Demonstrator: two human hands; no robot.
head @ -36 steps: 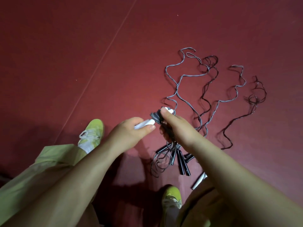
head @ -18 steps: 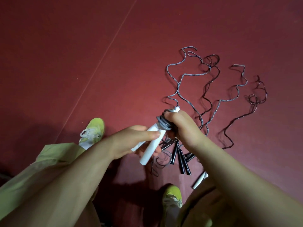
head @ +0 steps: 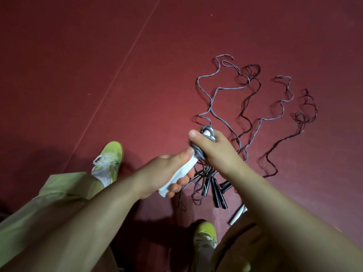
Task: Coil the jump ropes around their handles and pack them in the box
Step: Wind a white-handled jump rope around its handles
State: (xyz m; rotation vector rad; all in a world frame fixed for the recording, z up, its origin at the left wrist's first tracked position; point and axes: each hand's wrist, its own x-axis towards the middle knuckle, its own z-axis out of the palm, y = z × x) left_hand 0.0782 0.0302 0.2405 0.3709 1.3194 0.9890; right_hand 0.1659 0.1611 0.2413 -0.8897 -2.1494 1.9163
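**Over the red floor, the white handles swung upright as the wrap tightened**

Across the red floor (head: 98, 65), the biggest thing in view was the spread of loose rope: grey rope (head: 214, 95) and dark rope (head: 306, 114) lay in wavy lines well beyond the hands, unmoved from a second earlier. No box showed anywhere, so packing looked a long way off.

Nearer the person's yellow-green shoes (head: 109, 160), a cluster of black handles (head: 218, 193) and one stray white handle (head: 238, 214) lay on the floor, untouched.

The change was in the hands. A second before, the left hand (head: 163, 177) showed only a stub of white; by this moment the white handles (head: 184, 169) stood out at a steep slant, their butt end down by the left fingers. That hand gripped the lower part, fingers curled round it. The right hand (head: 212, 148) had risen with the upper end and held closed round the grey coil (head: 206, 134) bunched there, thumb pressing the turns flat.

I judged this to be early winding: only a few turns sat on the handles, and most of the grey rope lay out on the floor. The coil looked loose enough to slip if the thumb lifted.
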